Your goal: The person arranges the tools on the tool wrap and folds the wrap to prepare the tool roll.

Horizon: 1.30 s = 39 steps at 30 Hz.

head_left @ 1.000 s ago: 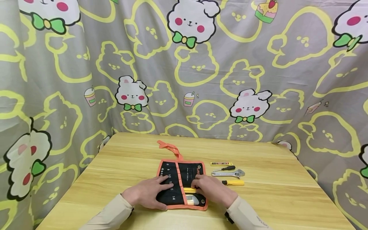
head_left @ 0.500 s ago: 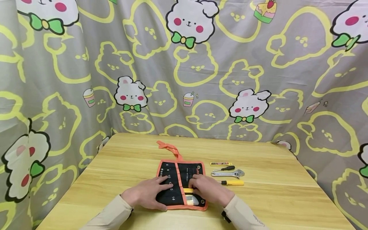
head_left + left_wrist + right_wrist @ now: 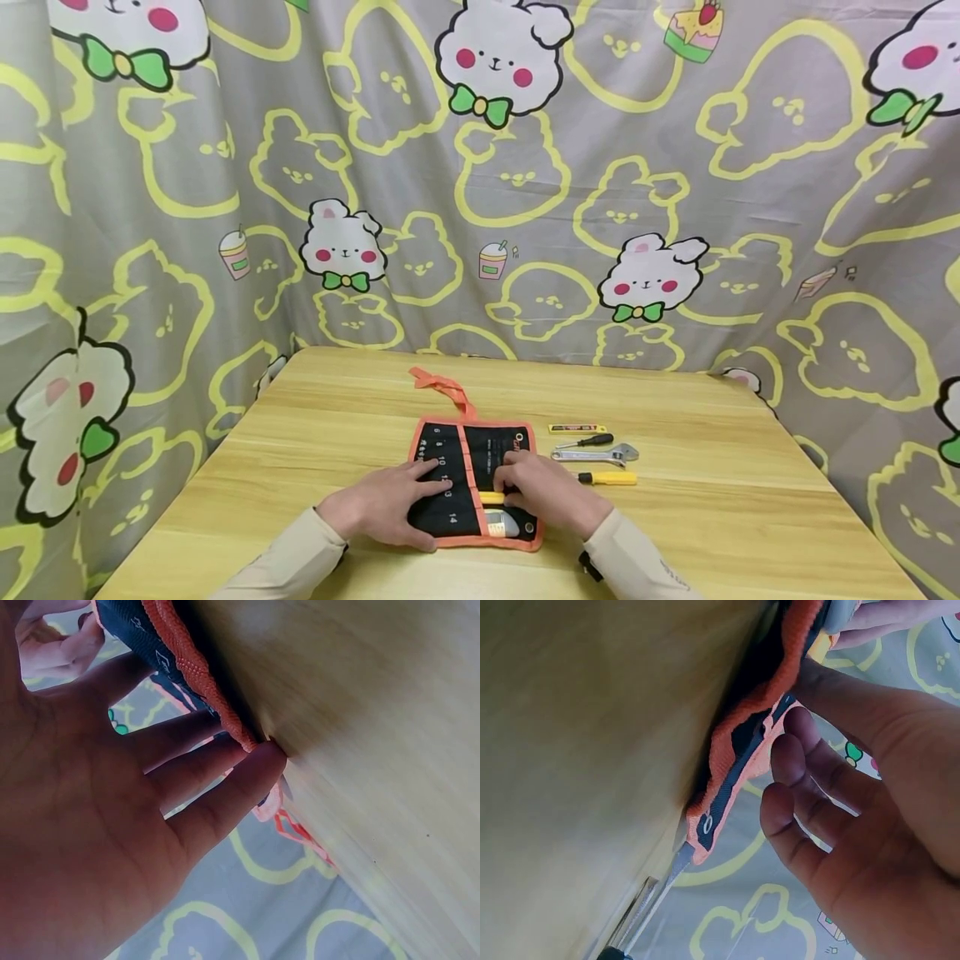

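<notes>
A black tool pouch (image 3: 498, 442) with orange edging lies unrolled on the wooden table, its left panel marked with numbers. Spread over that panel is my left hand (image 3: 390, 502), palm down; in the left wrist view its fingertips meet the orange edging (image 3: 199, 671). My right hand (image 3: 551, 492) is over the right half, its thumb down at the pouch near a yellow tool (image 3: 491, 497) in a pocket. Its other fingers (image 3: 778, 806) are loosely bent and apart from the thumb. Below the yellow tool, a grey piece with a pale marked part (image 3: 501, 523) also sits in a pocket.
Right of the pouch lie a flat yellow pack (image 3: 576, 428), a black-handled screwdriver (image 3: 596, 439), an adjustable wrench (image 3: 596, 454) and a yellow-handled screwdriver (image 3: 611, 477). An orange tie strap (image 3: 446, 385) trails behind the pouch. A patterned curtain (image 3: 420, 317) hangs behind the table.
My right hand has shifted slightly left over the pouch. The left hand stays in place, and the loose tools have not moved.
</notes>
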Each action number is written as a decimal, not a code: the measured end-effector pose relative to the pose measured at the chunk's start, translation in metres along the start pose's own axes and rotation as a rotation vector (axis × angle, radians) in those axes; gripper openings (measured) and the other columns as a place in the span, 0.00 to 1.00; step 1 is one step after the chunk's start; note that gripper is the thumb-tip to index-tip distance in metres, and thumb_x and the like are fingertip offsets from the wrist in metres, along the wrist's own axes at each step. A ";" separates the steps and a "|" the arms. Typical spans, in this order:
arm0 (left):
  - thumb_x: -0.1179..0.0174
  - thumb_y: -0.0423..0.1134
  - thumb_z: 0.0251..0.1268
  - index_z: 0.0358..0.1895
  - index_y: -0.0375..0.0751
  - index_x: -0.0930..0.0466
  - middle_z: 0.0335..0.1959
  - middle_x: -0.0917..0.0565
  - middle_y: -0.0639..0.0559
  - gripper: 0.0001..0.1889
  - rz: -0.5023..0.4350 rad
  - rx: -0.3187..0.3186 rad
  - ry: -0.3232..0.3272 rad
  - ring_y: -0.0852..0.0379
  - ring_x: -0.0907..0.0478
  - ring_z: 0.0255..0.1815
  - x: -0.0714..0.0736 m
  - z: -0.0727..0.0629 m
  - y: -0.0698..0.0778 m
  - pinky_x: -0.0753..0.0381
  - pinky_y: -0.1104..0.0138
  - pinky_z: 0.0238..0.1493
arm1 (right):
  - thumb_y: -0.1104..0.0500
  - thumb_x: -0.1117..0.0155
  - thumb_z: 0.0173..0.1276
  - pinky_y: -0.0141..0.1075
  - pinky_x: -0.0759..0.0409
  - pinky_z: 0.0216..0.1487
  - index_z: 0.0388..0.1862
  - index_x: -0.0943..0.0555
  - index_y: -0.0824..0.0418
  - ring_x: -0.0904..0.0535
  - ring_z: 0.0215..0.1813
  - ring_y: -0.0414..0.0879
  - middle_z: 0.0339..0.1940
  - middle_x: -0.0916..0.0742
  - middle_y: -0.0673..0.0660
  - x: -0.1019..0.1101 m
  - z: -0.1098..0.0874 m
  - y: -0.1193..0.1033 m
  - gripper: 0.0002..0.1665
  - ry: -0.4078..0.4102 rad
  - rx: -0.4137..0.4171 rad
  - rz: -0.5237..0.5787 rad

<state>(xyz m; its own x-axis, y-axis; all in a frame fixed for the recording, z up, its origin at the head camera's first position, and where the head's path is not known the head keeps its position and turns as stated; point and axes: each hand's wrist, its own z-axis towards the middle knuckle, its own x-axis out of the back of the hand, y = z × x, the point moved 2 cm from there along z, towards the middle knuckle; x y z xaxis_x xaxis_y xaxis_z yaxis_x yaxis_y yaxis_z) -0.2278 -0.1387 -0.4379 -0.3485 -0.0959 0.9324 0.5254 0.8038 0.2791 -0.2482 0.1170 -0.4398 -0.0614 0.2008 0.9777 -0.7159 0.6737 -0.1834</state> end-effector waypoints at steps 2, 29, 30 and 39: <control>0.31 0.68 0.56 0.75 0.63 0.30 0.80 0.37 0.46 0.42 0.002 -0.001 0.001 0.40 0.37 0.78 0.000 0.001 0.000 0.31 0.43 0.71 | 0.57 0.26 0.66 0.27 0.25 0.34 0.36 0.14 0.48 0.30 0.32 0.33 0.33 0.21 0.43 0.000 0.000 0.000 0.04 0.007 0.003 -0.004; 0.30 0.67 0.55 0.74 0.61 0.28 0.79 0.36 0.45 0.42 0.003 -0.003 0.017 0.41 0.35 0.77 0.001 0.001 0.002 0.30 0.43 0.70 | 0.55 0.31 0.71 0.30 0.27 0.35 0.40 0.09 0.50 0.30 0.33 0.36 0.31 0.19 0.42 -0.002 0.008 -0.015 0.05 0.002 0.020 -0.109; 0.31 0.67 0.55 0.74 0.62 0.28 0.79 0.36 0.45 0.41 0.002 -0.004 0.017 0.41 0.35 0.77 0.000 0.001 0.002 0.30 0.43 0.70 | 0.56 0.31 0.71 0.30 0.26 0.35 0.40 0.09 0.50 0.29 0.33 0.36 0.31 0.19 0.42 -0.002 0.007 -0.015 0.05 0.000 0.019 -0.107; 0.32 0.69 0.56 0.75 0.63 0.30 0.80 0.37 0.46 0.42 0.002 -0.018 0.021 0.41 0.35 0.77 -0.003 0.003 0.000 0.30 0.43 0.69 | 0.58 0.30 0.71 0.32 0.17 0.43 0.50 0.12 0.53 0.20 0.41 0.37 0.42 0.14 0.47 0.005 -0.006 -0.002 0.10 -0.012 -0.039 -0.034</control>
<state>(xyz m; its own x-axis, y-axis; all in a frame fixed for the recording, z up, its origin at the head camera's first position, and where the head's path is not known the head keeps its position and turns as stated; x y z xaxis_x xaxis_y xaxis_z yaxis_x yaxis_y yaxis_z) -0.2294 -0.1363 -0.4410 -0.3313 -0.1068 0.9375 0.5401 0.7932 0.2812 -0.2430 0.1213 -0.4348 -0.0462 0.1686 0.9846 -0.6898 0.7076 -0.1535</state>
